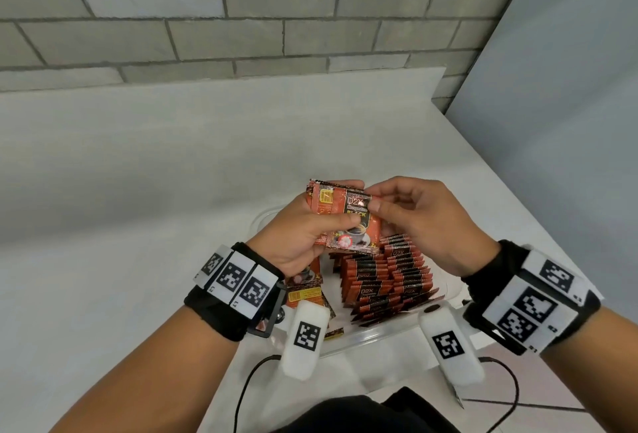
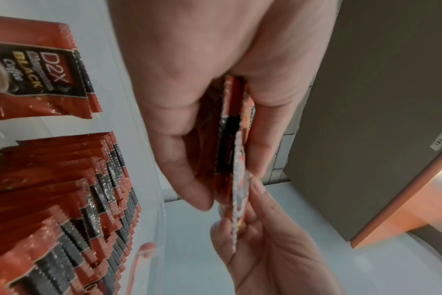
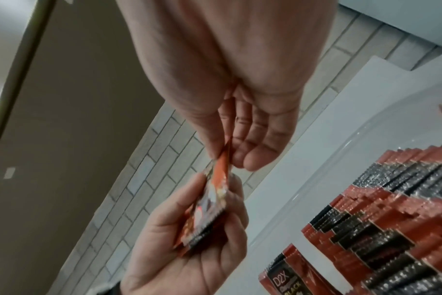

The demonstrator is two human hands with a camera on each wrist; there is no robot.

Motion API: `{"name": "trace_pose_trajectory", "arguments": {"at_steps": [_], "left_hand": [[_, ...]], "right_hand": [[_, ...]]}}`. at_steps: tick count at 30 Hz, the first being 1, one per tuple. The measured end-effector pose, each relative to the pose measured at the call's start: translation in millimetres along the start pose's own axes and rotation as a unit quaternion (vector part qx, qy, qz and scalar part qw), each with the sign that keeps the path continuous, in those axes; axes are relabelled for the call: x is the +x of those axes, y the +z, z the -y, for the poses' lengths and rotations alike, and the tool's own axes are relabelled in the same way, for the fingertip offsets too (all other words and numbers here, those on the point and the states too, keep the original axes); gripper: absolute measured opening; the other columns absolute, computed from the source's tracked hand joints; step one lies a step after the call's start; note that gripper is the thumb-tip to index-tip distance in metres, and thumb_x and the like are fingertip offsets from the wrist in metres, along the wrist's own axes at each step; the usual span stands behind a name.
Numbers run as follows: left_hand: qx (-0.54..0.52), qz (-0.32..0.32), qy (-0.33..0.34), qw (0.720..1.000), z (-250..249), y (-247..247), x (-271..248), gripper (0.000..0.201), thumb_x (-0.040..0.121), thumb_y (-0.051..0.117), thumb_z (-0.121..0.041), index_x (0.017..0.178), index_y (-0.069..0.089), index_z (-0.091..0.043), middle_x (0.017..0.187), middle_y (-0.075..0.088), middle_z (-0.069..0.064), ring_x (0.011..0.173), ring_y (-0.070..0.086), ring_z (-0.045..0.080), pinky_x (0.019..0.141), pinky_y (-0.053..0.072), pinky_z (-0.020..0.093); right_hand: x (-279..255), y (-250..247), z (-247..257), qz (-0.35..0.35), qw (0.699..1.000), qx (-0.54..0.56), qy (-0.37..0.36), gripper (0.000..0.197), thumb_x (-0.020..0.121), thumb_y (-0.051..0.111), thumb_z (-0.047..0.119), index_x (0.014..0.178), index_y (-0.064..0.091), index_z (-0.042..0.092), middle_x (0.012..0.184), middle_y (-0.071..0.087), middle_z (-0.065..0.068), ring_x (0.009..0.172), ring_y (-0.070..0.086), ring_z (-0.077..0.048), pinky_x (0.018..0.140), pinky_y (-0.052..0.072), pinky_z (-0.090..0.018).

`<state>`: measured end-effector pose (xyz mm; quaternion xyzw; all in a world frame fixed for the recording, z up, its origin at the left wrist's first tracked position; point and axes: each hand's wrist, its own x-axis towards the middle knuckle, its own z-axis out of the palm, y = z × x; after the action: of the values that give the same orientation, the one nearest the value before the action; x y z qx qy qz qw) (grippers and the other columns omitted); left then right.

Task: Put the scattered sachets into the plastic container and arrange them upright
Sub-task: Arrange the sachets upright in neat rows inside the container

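My left hand [image 1: 340,206] grips a small stack of red-and-black coffee sachets [image 1: 345,222] above the clear plastic container [image 1: 376,333]. My right hand [image 1: 373,198] pinches the upper right edge of the front sachet between thumb and forefinger. Inside the container, rows of sachets [image 1: 386,280] stand upright, and loose sachets [image 1: 303,289] lie flat at its left. In the left wrist view the left hand [image 2: 222,159] holds the stack [image 2: 230,139] edge-on beside the upright rows [image 2: 63,209]. In the right wrist view the right hand [image 3: 230,157] pinches the sachet [image 3: 221,165].
The container sits near the front of a white table [image 1: 138,173]. A grey brick wall [image 1: 241,18] runs behind it. The table's edge slants down the right side toward tiled floor [image 1: 538,394]. Black cables [image 1: 248,384] hang near my body.
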<state>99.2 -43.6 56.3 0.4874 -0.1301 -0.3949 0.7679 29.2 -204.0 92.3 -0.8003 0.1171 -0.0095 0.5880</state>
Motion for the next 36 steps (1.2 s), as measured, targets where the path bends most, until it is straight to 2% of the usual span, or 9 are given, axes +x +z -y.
{"name": "trace_pose_trajectory", "arguments": {"at_steps": [3, 5, 8, 13, 17, 22, 28, 32, 36], "left_hand": [[-0.015, -0.014, -0.007, 1.0, -1.4, -1.8, 1.0, 0.042, 0.08, 0.065, -0.014, 0.121, 0.059, -0.01, 0.109, 0.068, 0.016, 0.095, 0.068, 0.029, 0.08, 0.056, 0.041], [-0.036, -0.043, -0.01, 0.998, -4.0, -4.5, 1.6, 0.041, 0.081, 0.065, -0.026, 0.119, 0.061, -0.012, 0.104, 0.067, 0.017, 0.091, 0.066, 0.031, 0.084, 0.052, 0.044], [-0.06, -0.072, -0.003, 0.996, -7.8, -11.0, 2.6, 0.037, 0.074, 0.064, -0.03, 0.109, 0.065, -0.016, 0.083, 0.066, 0.009, 0.071, 0.064, 0.023, 0.071, 0.053, 0.035], [-0.068, -0.077, -0.002, 0.995, -9.8, -12.7, 1.1, 0.037, 0.075, 0.062, -0.027, 0.11, 0.066, -0.015, 0.082, 0.065, 0.01, 0.07, 0.063, 0.024, 0.07, 0.052, 0.035], [-0.064, -0.081, -0.009, 0.995, -8.9, -11.6, 0.9, 0.038, 0.074, 0.062, -0.027, 0.11, 0.066, -0.015, 0.081, 0.066, 0.009, 0.07, 0.064, 0.024, 0.069, 0.052, 0.035], [-0.062, -0.078, -0.017, 0.995, -8.8, -10.6, 1.6, 0.036, 0.074, 0.062, -0.027, 0.108, 0.066, -0.016, 0.08, 0.067, 0.008, 0.068, 0.065, 0.022, 0.067, 0.053, 0.033], [-0.055, -0.09, -0.021, 0.994, -10.5, -9.8, 1.6, 0.025, 0.082, 0.059, -0.024, 0.103, 0.064, -0.013, 0.078, 0.069, 0.009, 0.065, 0.066, 0.021, 0.067, 0.055, 0.033], [-0.056, -0.091, -0.017, 0.994, -11.1, -9.9, 1.7, 0.026, 0.077, 0.06, -0.025, 0.1, 0.066, -0.015, 0.078, 0.068, 0.009, 0.065, 0.066, 0.022, 0.066, 0.054, 0.033], [-0.058, -0.093, -0.015, 0.994, -12.8, -9.7, 2.1, 0.025, 0.081, 0.059, -0.023, 0.103, 0.064, -0.013, 0.078, 0.068, 0.009, 0.065, 0.066, 0.022, 0.067, 0.054, 0.034]], "right_hand": [[0.5, -10.8, -0.2, 0.008, 1.0, 0.026, 0.011, 0.008, 0.086, 0.064, 0.003, 0.089, 0.065, 0.009, 0.08, 0.066, -0.01, 0.064, 0.061, -0.019, 0.059, 0.055, -0.023], [-2.6, -21.7, -2.1, 0.032, 0.999, -0.001, 0.017, 0.005, 0.086, 0.063, 0.003, 0.089, 0.064, 0.008, 0.082, 0.066, -0.013, 0.066, 0.062, -0.017, 0.06, 0.055, -0.023], [-11.3, -33.4, -11.1, 0.103, 0.991, -0.078, 0.03, 0.005, 0.087, 0.064, 0.006, 0.089, 0.064, 0.011, 0.084, 0.068, -0.012, 0.07, 0.062, -0.013, 0.062, 0.05, -0.018], [-29.2, -33.3, -32.9, 0.208, 0.961, -0.183, 0.028, 0.006, 0.088, 0.065, 0.009, 0.088, 0.066, 0.015, 0.083, 0.068, -0.003, 0.077, 0.065, -0.014, 0.073, 0.051, -0.022], [-35.6, -28.8, -39.8, 0.22, 0.95, -0.22, 0.02, 0.006, 0.089, 0.064, 0.009, 0.087, 0.065, 0.015, 0.078, 0.07, -0.001, 0.072, 0.067, -0.013, 0.075, 0.055, -0.028], [-41.2, -20.9, -52.1, 0.22, 0.912, -0.344, -0.047, 0.009, 0.083, 0.071, 0.016, 0.086, 0.071, 0.025, 0.086, 0.064, 0.014, 0.081, 0.06, -0.003, 0.076, 0.05, -0.018], [-40.9, -17.1, -47.3, 0.222, 0.903, -0.365, -0.049, 0.006, 0.085, 0.07, 0.019, 0.087, 0.073, 0.023, 0.078, 0.064, 0.009, 0.076, 0.057, -0.008, 0.065, 0.044, -0.014], [-40.0, -14.6, -42.7, 0.242, 0.87, -0.426, -0.048, 0.009, 0.088, 0.065, 0.022, 0.092, 0.073, 0.024, 0.086, 0.064, 0.017, 0.077, 0.057, -0.001, 0.072, 0.045, -0.015], [-38.4, -9.7, -41.9, 0.25, 0.837, -0.484, -0.044, 0.013, 0.089, 0.063, 0.026, 0.097, 0.073, 0.028, 0.097, 0.067, 0.015, 0.087, 0.057, -0.001, 0.08, 0.047, -0.021]]}}
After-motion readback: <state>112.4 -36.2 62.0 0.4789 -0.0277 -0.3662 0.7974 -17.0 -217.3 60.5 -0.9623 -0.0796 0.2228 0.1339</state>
